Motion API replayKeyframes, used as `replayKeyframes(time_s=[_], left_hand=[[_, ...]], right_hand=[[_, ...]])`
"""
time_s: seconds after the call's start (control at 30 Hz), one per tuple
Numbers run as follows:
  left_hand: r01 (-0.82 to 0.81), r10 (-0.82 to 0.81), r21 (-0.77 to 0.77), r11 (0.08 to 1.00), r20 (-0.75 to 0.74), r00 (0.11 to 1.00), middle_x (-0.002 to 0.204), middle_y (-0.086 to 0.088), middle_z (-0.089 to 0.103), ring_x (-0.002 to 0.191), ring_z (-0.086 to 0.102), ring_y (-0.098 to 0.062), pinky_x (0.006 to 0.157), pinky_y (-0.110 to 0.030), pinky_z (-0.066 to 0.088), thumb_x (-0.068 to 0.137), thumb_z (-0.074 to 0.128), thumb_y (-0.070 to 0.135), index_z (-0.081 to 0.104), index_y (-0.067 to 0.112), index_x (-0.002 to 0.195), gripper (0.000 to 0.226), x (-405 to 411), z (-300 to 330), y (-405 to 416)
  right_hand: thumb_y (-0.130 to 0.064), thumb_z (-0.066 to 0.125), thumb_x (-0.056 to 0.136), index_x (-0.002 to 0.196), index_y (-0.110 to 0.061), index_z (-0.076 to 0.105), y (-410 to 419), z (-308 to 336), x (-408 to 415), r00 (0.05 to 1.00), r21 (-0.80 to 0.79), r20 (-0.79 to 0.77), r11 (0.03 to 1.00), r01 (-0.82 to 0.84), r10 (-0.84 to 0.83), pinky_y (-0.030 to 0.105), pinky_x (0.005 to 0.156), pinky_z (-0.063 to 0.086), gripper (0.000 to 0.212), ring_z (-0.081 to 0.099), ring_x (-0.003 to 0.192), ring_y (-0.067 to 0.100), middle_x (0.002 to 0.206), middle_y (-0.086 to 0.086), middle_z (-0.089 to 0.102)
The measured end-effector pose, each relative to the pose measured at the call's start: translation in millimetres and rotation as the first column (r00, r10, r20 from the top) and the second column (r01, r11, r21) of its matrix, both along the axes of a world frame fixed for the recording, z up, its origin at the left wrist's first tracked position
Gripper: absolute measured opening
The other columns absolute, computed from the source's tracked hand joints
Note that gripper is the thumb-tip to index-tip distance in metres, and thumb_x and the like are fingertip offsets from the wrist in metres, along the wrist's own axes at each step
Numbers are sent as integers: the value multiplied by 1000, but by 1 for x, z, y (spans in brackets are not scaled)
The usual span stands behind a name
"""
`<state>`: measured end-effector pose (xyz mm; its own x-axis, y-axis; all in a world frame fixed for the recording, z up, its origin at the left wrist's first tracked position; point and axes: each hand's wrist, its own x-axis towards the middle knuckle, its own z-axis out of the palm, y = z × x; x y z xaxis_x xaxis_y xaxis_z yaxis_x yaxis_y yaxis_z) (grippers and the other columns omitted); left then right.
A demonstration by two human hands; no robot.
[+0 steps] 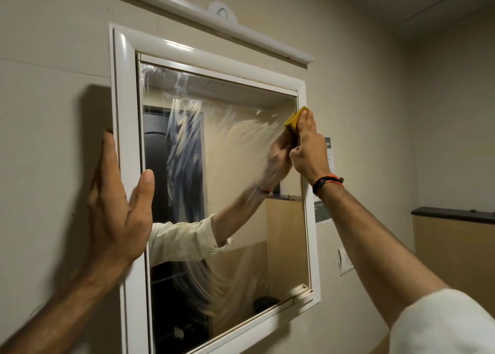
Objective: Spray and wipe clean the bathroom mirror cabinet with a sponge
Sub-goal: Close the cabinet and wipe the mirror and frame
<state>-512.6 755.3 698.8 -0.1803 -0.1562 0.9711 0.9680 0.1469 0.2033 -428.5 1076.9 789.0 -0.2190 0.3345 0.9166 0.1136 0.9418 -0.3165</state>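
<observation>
The white-framed mirror cabinet [126,112] hangs on the beige wall, its glass [241,193] streaked with wet smears across the upper half. My right hand [308,150] presses a yellow sponge [294,122] against the glass at the upper right edge, fingers laid along the sponge and thumb curled under it. My left hand [117,206] lies flat on the cabinet's left frame, fingers straight along the outer side, thumb on the mirror edge. No spray bottle is in view.
A white tube light [214,18] is mounted above the cabinet. A wall switch [344,260] sits right of the frame, with a paper notice [325,179] above it. A dark-topped ledge [455,214] runs along the right wall.
</observation>
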Motion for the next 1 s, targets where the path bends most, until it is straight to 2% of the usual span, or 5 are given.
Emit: replayKeyframes(time_s=[0.13, 0.37, 0.53, 0.77, 1.0], left_hand=[[15, -14, -20, 1000, 19, 1000, 159, -4, 32, 144, 35, -21, 115, -47, 34, 95, 45, 41, 20, 17, 156, 70, 2, 3, -2], [39, -39, -11, 999, 34, 999, 155, -2, 39, 139, 42, -21, 114, -46, 36, 92, 43, 54, 21, 23, 155, 73, -3, 67, -6], [50, -50, 17, 999, 24, 998, 155, -2, 38, 140, 40, -21, 115, -45, 35, 93, 43, 53, 22, 23, 155, 72, -7, 77, -1], [43, -43, 6, 999, 17, 999, 155, -3, 39, 139, 42, -23, 113, -48, 37, 92, 41, 55, 20, 26, 155, 72, -7, 75, -1], [39, -39, 13, 999, 16, 999, 154, -3, 40, 138, 43, -23, 113, -47, 37, 91, 41, 56, 21, 26, 155, 73, -6, 75, -2]], right_hand=[[15, 46, 83, 157, -13, 5, 0, -27, -1, 999, 21, -29, 1000, -16, 17, 42, 119, 29, 90, 14, 151, 26, 165, 6, 4], [17, 45, 82, 157, -14, 5, 2, -65, 7, 998, 8, 4, 998, -58, 58, 43, 119, 28, 91, 13, 151, 25, 165, 5, 3], [14, 45, 85, 157, -14, 5, 1, -41, 6, 998, 0, 3, 998, -58, 58, 43, 118, 32, 88, 22, 149, 29, 165, 5, 2], [14, 47, 85, 157, -9, 9, 1, 61, 3, 999, 39, -31, 999, -23, 24, 40, 123, 17, 84, 16, 150, 30, 164, 11, 7], [11, 50, 89, 157, -14, 8, 6, 31, 0, 999, 72, -29, 997, -24, 26, 47, 119, 28, 84, 25, 147, 31, 165, 6, 5]])
